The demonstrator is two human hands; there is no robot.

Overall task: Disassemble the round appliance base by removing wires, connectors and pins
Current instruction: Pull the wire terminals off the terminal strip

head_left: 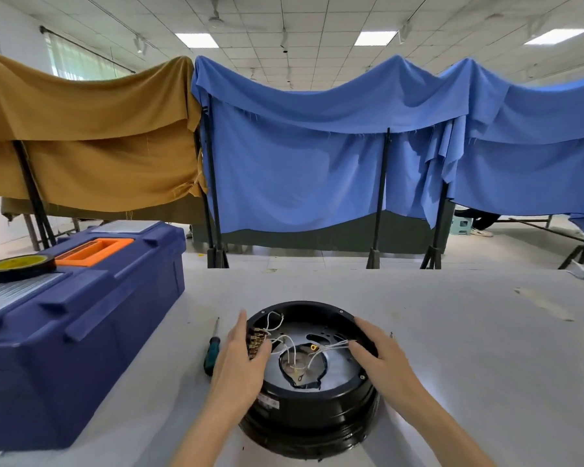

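Observation:
A round black appliance base (312, 416) lies open side up on the white table, near the front edge. Inside it are a grey metal plate, white wires (292, 347) and a row of brass connectors (256, 338) on the left inner wall. My left hand (240, 362) rests over the left rim, its fingers beside the connectors. My right hand (380, 355) lies on the right rim with its fingertips touching the white wires. Neither hand visibly grips anything.
A green-handled screwdriver (212, 348) lies on the table just left of the base. A large blue toolbox (75, 325) with an orange handle stands at the left, a roll of black tape (17, 267) on its lid. Cloth-draped racks stand behind the table (469, 325).

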